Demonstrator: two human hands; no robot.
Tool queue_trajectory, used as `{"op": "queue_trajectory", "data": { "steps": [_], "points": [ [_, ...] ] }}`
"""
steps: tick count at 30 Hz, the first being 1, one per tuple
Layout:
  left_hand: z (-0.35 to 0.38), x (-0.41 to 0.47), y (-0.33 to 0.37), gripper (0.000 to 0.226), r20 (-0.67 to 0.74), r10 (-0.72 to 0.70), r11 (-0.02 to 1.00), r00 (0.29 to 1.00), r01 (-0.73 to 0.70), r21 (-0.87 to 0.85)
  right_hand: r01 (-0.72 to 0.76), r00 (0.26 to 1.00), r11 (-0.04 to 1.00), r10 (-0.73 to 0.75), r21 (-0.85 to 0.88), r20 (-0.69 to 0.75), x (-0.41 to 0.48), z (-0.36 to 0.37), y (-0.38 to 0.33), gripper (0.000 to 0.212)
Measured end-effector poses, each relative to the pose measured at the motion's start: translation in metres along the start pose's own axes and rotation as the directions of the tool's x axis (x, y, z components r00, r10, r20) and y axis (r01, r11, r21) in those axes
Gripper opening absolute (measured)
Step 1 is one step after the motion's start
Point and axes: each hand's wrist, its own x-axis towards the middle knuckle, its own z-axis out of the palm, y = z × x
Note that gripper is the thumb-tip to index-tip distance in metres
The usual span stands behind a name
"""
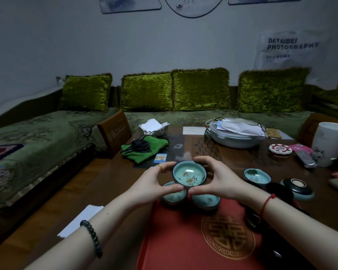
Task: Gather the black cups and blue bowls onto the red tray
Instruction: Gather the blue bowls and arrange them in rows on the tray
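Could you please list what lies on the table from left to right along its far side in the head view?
green cloth → crumpled paper → grey lidded dish → red-and-white coasters → white mug

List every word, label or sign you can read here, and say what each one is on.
"DATAIBEI PHOTOGRAPHY": on the white bag against the wall.
Smaller line under it on the bag: too blurred to read.
Gold double-happiness sign in a ring: on the red tray.
Blue card beside the green cloth: print too small to read.
White mug: a drawing and faint marks, unreadable.
Pink packet: print unreadable.
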Motion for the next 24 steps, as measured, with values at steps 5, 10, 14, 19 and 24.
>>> {"op": "queue_trajectory", "data": {
  "steps": [5,10,14,19,24],
  "points": [
    [0.002,-0.035,0.005,0.058,0.005,0.01,1.0,1.0,-0.01,-0.003,-0.018,0.999,1.0,0.017,-0.017,-0.049,-0.032,0.02,-0.006,0.09],
    [0.008,-0.062,-0.001,0.058,0.005,-0.018,1.0,1.0,0.018,0.009,-0.003,0.997,1.0,0.003,-0.006,-0.081,-0.056,0.044,-0.006,0.086],
    [0.014,-0.076,-0.013,0.063,-0.002,-0.067,0.997,0.998,0.067,0.024,-0.017,0.995,0.997,0.024,0.079,-0.095,-0.065,0.063,0.0,0.083],
    [0.019,-0.086,-0.024,0.068,0.005,-0.111,0.994,0.994,0.111,0.014,-0.025,0.994,0.993,0.037,0.118,-0.098,-0.069,0.08,0.006,0.081],
    [0.023,-0.091,-0.033,0.069,0.038,-0.167,0.986,0.985,0.166,0.013,-0.066,0.994,0.991,0.075,0.117,-0.078,-0.071,0.092,0.012,0.085]
  ]
}}
